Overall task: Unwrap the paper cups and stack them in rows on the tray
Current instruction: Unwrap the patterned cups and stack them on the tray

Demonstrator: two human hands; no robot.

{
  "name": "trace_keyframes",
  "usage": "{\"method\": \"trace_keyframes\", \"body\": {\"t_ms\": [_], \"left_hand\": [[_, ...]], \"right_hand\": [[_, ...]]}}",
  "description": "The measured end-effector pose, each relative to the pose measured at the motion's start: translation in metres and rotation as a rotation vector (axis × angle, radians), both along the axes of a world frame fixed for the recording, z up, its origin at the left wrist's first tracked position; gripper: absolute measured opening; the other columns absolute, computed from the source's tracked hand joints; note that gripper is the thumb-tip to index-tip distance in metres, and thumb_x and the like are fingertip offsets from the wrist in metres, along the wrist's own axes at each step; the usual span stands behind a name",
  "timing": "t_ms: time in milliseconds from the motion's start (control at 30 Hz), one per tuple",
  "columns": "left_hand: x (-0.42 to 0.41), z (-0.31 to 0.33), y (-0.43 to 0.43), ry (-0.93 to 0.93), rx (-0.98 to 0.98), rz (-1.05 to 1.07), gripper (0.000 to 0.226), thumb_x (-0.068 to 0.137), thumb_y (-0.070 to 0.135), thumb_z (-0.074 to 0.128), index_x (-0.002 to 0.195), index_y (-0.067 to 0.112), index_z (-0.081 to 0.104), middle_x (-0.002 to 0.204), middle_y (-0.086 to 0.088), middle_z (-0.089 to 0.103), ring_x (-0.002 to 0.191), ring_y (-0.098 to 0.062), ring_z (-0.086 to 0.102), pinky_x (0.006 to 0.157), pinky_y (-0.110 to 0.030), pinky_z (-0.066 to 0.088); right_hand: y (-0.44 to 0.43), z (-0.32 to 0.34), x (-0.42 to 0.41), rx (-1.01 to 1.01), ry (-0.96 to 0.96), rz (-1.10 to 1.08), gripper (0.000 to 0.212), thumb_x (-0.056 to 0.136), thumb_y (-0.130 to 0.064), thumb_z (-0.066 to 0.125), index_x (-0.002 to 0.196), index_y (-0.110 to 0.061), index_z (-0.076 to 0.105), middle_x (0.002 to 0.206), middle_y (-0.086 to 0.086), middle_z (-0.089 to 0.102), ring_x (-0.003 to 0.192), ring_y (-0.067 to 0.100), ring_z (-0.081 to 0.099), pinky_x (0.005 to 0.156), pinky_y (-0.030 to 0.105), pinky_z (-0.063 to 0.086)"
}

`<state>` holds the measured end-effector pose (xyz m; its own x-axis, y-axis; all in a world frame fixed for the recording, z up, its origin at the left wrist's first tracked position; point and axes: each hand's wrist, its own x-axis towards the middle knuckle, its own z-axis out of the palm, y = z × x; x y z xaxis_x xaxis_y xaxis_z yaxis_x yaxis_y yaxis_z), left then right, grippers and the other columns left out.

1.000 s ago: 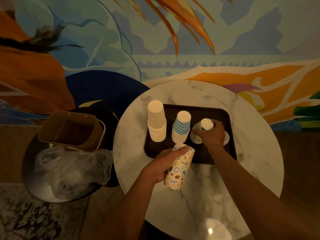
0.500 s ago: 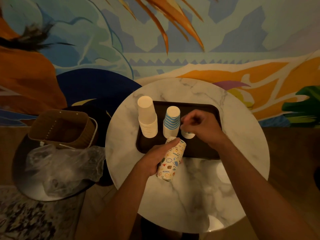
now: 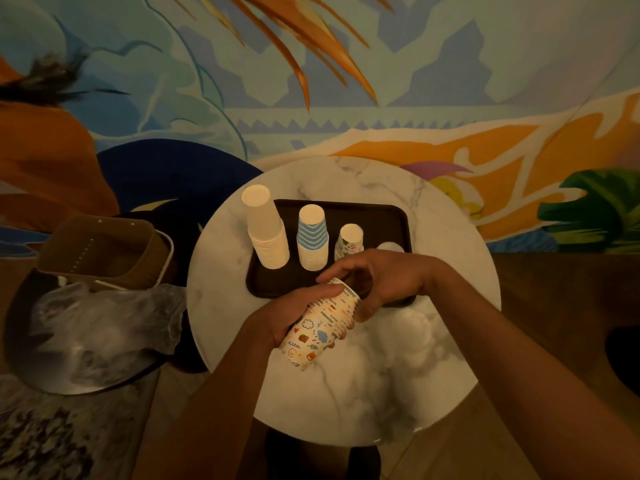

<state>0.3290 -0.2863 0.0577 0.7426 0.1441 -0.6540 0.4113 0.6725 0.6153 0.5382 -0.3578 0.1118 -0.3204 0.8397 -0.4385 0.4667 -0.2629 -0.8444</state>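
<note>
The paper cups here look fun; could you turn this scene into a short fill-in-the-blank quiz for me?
1. The tray carries ____ upside-down stacks of cups.
2. The middle stack has ____ stripes.
3. The doodle-printed stack is gripped by the ____ hand.
4. The table top is ____ in shape.

Missing words: three; blue; left; round

surface: round marble table (image 3: 398, 375) | on it: dark tray (image 3: 388, 216), toward far edge
</note>
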Motion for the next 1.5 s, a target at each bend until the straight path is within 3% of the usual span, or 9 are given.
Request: {"method": "trace_keyframes", "body": {"t_ms": [200, 467, 633, 833, 967, 1100, 1233, 1333, 1500], "left_hand": [[0.003, 0.001, -0.024, -0.032, 0.019, -0.032, 0.064, 0.08, 0.05, 0.07, 0.124, 0.004, 0.063, 0.109, -0.023, 0.072, 0.087, -0.033, 0.072, 0.071, -0.039, 0.059], [0.013, 0.008, -0.049, -0.094, 0.03, -0.018, 0.064, 0.082, 0.047, 0.067, 0.129, 0.004, 0.061, 0.114, -0.024, 0.069, 0.09, -0.033, 0.07, 0.075, -0.041, 0.056], [0.015, 0.01, -0.052, -0.1, 0.06, -0.038, 0.066, 0.084, 0.049, 0.065, 0.13, 0.002, 0.061, 0.114, -0.025, 0.068, 0.09, -0.032, 0.067, 0.075, -0.04, 0.055], [0.019, 0.013, -0.05, 0.037, 0.108, -0.083, 0.06, 0.082, 0.047, 0.064, 0.125, 0.004, 0.063, 0.11, -0.022, 0.072, 0.089, -0.031, 0.071, 0.077, -0.041, 0.056], [0.017, 0.008, -0.041, 0.054, 0.101, -0.139, 0.062, 0.084, 0.047, 0.064, 0.129, 0.004, 0.062, 0.115, -0.022, 0.071, 0.091, -0.03, 0.07, 0.079, -0.04, 0.056], [0.007, -0.005, -0.024, 0.047, 0.073, -0.065, 0.074, 0.08, 0.053, 0.071, 0.135, 0.006, 0.058, 0.117, -0.026, 0.069, 0.091, -0.033, 0.068, 0.077, -0.04, 0.055], [-0.007, -0.018, -0.009, 0.044, 0.044, -0.037, 0.06, 0.089, 0.056, 0.062, 0.136, 0.018, 0.064, 0.119, -0.026, 0.068, 0.092, -0.03, 0.067, 0.077, -0.039, 0.054], [-0.012, -0.025, -0.001, 0.078, -0.015, -0.02, 0.056, 0.094, 0.054, 0.058, 0.135, 0.017, 0.065, 0.117, -0.024, 0.068, 0.088, -0.028, 0.067, 0.074, -0.038, 0.054], [-0.015, -0.029, 0.012, 0.115, -0.04, -0.024, 0.055, 0.095, 0.051, 0.057, 0.134, 0.014, 0.066, 0.113, -0.023, 0.069, 0.085, -0.027, 0.068, 0.071, -0.036, 0.055]], "right_hand": [[-0.013, 0.016, 0.011, 0.028, -0.069, 0.075, 0.07, 0.068, -0.006, 0.093, 0.129, -0.027, 0.066, 0.12, -0.006, 0.071, 0.112, 0.011, 0.069, 0.096, 0.038, 0.059], [-0.035, 0.036, 0.032, 0.029, -0.095, 0.067, 0.066, 0.07, -0.016, 0.094, 0.127, -0.034, 0.067, 0.117, -0.01, 0.071, 0.11, 0.014, 0.07, 0.093, 0.037, 0.06], [-0.042, 0.043, 0.036, 0.031, -0.158, 0.061, 0.064, 0.072, -0.014, 0.092, 0.127, -0.031, 0.064, 0.114, -0.011, 0.068, 0.105, 0.009, 0.068, 0.08, 0.022, 0.058], [-0.032, 0.035, 0.018, 0.021, -0.494, 0.254, 0.072, 0.062, -0.051, 0.094, 0.126, -0.038, 0.062, 0.111, -0.019, 0.066, 0.102, 0.002, 0.063, 0.09, 0.025, 0.055], [-0.018, 0.033, 0.007, 0.014, -0.716, 0.349, 0.064, 0.064, -0.046, 0.092, 0.119, -0.032, 0.065, 0.103, -0.014, 0.064, 0.096, 0.007, 0.059, 0.08, 0.024, 0.05], [0.003, 0.029, 0.021, -0.007, -0.798, 0.225, 0.079, 0.058, -0.044, 0.095, 0.127, -0.027, 0.062, 0.11, -0.01, 0.057, 0.106, 0.015, 0.061, 0.088, 0.031, 0.055], [0.024, 0.028, 0.047, 0.013, -0.832, 0.054, 0.086, 0.054, -0.057, 0.093, 0.128, -0.024, 0.062, 0.115, -0.008, 0.06, 0.101, 0.013, 0.06, 0.087, 0.031, 0.056], [0.026, 0.024, 0.068, 0.096, -0.596, -0.258, 0.071, 0.058, -0.053, 0.093, 0.118, -0.03, 0.063, 0.112, -0.011, 0.063, 0.102, 0.011, 0.061, 0.084, 0.028, 0.053], [0.032, 0.001, 0.072, 0.133, -0.111, -0.861, 0.073, 0.068, -0.049, 0.091, 0.127, -0.025, 0.053, 0.118, -0.006, 0.065, 0.106, 0.013, 0.066, 0.094, 0.038, 0.057]]}}
